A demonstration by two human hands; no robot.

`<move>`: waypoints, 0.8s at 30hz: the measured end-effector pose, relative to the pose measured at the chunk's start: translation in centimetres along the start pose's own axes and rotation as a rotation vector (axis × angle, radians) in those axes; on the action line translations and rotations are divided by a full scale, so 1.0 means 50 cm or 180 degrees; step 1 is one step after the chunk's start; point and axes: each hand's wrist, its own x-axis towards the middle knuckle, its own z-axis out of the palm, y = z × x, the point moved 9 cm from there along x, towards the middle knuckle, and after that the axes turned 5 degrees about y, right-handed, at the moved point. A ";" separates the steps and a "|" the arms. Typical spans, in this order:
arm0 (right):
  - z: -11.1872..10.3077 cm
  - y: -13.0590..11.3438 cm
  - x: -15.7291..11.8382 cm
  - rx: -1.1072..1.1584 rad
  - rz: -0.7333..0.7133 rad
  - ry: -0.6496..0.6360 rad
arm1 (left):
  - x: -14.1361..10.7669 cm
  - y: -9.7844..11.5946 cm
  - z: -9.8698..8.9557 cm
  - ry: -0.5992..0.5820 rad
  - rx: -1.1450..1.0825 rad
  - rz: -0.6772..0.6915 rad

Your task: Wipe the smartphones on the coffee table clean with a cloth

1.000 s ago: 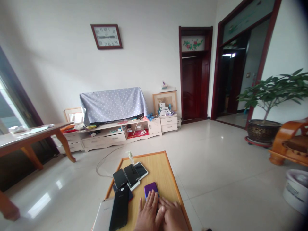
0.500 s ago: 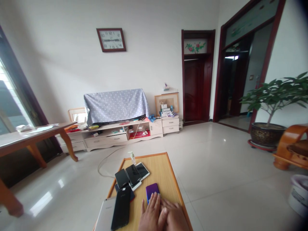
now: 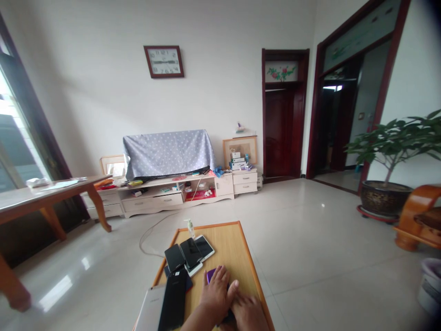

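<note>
Left hand: fingers spread, lying over a purple phone, hold unclear
Right hand: touching left hand, hold unclear
Nearby: black phones, wooden table

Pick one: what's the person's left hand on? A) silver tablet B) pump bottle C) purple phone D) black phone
C: the left hand lies over the purple phone, with only a corner of the phone showing past the fingers.
</note>
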 end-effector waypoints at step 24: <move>0.010 -0.013 -0.019 0.0336 0.0224 -0.1009 | -0.107 -0.052 -0.015 0.0375 0.0306 -0.0729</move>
